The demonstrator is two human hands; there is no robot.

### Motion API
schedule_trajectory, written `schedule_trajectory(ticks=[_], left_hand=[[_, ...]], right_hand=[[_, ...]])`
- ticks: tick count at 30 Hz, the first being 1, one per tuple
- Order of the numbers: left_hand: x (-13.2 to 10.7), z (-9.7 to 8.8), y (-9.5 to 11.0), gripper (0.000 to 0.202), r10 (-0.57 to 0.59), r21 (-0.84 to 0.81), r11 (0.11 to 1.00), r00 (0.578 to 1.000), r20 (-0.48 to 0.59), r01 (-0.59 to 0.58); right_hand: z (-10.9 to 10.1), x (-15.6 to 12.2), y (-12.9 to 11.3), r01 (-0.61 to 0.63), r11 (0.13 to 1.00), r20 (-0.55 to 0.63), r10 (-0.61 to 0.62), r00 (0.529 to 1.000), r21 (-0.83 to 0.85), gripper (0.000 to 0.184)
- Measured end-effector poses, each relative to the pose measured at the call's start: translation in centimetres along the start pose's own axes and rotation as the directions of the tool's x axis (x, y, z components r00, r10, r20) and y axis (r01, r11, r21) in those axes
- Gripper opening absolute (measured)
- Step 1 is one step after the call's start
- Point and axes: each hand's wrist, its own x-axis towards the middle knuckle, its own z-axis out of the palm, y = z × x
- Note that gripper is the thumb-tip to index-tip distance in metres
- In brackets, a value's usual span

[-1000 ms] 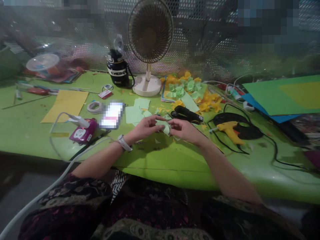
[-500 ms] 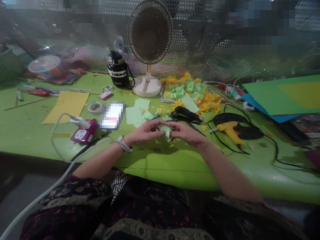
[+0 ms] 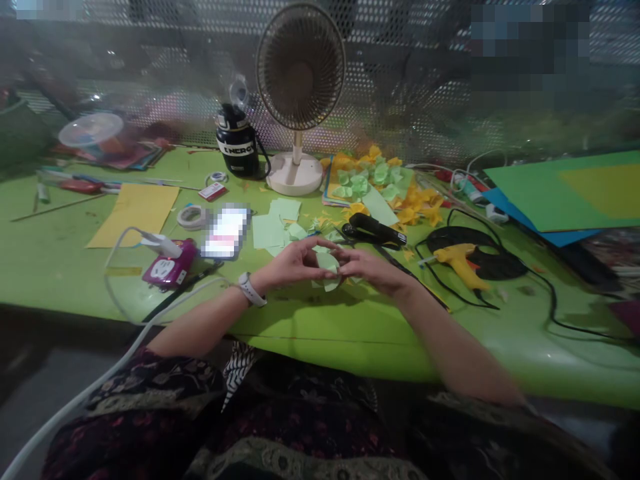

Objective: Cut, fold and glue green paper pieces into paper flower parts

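Turning between the hands in the head view, the green paper piece [image 3: 329, 259] shows a broader face than a moment ago, which suggests it is still being worked. Left hand [image 3: 291, 264] and right hand [image 3: 373, 269] each have their grip pinched on it, over the counter [image 3: 320, 321], on the black stapler's [image 3: 379, 230] near side and to its left. Beyond the stapler lie green paper shapes [image 3: 359, 184]; right of it, a yellow glue gun [image 3: 459, 257].

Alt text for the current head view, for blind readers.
A person's left hand and right hand hold a pale green paper piece above a green table. Beyond are a black stapler, paper shapes and a fan; a yellow glue gun lies to the right.
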Motion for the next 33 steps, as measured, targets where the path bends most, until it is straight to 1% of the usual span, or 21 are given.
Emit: schedule_trajectory(ticks=[2,3,4,6,7,9,12,13,15,18,19,21,24,26,27,29,31,32,33], left_hand=[[0.1,0.0,-0.1,0.056,-0.013,-0.003,1.000,1.000,-0.004,0.013],[0.1,0.0,-0.2,0.057,-0.018,-0.005,1.000,1.000,-0.005,0.018],[0.1,0.0,-0.3,0.057,-0.022,-0.008,1.000,1.000,-0.006,0.022],[0.1,0.0,-0.6,0.056,-0.030,-0.013,0.999,0.999,-0.014,0.029],[0.2,0.0,-0.7,0.056,-0.035,-0.015,0.999,0.999,-0.017,0.035],[0.2,0.1,-0.9,0.055,-0.046,-0.012,0.999,0.999,-0.016,0.046],[0.2,0.0,-1.1,0.056,-0.037,-0.006,0.999,0.999,0.002,0.037],[0.3,-0.1,-1.2,0.057,-0.030,-0.009,1.000,1.000,0.008,0.030],[0.4,-0.2,-1.3,0.061,-0.020,-0.025,0.999,1.000,0.016,0.020],[0.5,-0.6,-1.4,0.065,-0.002,-0.044,0.999,1.000,0.027,0.003],[0.6,-0.7,-1.4,0.063,0.007,-0.051,0.999,0.999,0.038,-0.005],[0.6,-0.9,-1.3,0.056,0.027,-0.074,0.997,0.997,0.073,-0.022],[0.6,-1.1,-0.8,0.050,0.049,-0.116,0.993,0.991,0.121,-0.035],[0.5,-1.1,-0.5,0.053,0.037,-0.113,0.993,0.991,0.131,-0.023],[0.4,-1.0,-0.4,0.057,0.027,-0.103,0.995,0.992,0.121,-0.015],[0.3,-0.8,-0.4,0.072,0.012,-0.057,0.998,0.998,0.061,-0.008],[0.3,-0.5,-0.7,0.084,0.029,0.006,1.000,0.999,-0.015,-0.028],[0.2,-0.3,-1.0,0.085,0.048,0.036,0.998,0.998,-0.047,-0.047],[0.3,-0.2,-1.2,0.082,0.068,0.058,0.996,0.995,-0.066,-0.065]], right_hand=[[0.1,-0.1,-0.1,0.029,0.995,-0.034,-0.033,0.999,-0.097,0.031],[0.2,-0.2,-0.2,0.048,0.980,-0.070,-0.062,0.996,-0.191,0.030],[0.4,-0.2,-0.2,0.063,0.950,-0.115,-0.102,0.988,-0.305,0.029],[0.9,-0.2,0.0,0.080,0.851,-0.185,-0.204,0.961,-0.519,0.034],[1.1,-0.2,0.1,0.092,0.799,-0.193,-0.253,0.948,-0.594,0.039],[1.5,-0.1,0.2,0.130,0.720,-0.163,-0.323,0.932,-0.681,0.045],[1.7,-0.1,0.2,0.173,0.659,-0.127,-0.382,0.915,-0.732,0.047],[1.7,-0.1,0.2,0.175,0.661,-0.133,-0.388,0.912,-0.730,0.047],[1.6,0.0,0.1,0.164,0.712,-0.165,-0.369,0.915,-0.682,0.048],[1.4,0.0,-0.2,0.116,0.845,-0.225,-0.268,0.937,-0.523,0.047],[1.3,0.0,-0.2,0.097,0.880,-0.239,-0.230,0.943,-0.465,0.047],[1.2,0.0,-0.4,0.070,0.925,-0.257,-0.176,0.950,-0.374,0.044],[1.1,-0.1,-0.6,0.054,0.946,-0.280,-0.149,0.948,-0.318,0.037],[1.1,-0.2,-0.7,0.057,0.947,-0.295,-0.155,0.943,-0.317,0.034],[1.1,-0.2,-0.7,0.062,0.945,-0.306,-0.166,0.937,-0.322,0.034],[1.2,-0.1,-0.6,0.076,0.937,-0.341,-0.199,0.918,-0.342,0.034],[1.3,0.0,-0.4,0.091,0.929,-0.385,-0.236,0.892,-0.358,0.034],[1.3,0.0,-0.2,0.100,0.928,-0.404,-0.251,0.880,-0.360,0.034],[1.4,0.1,-0.1,0.112,0.928,-0.420,-0.265,0.868,-0.355,0.033]])
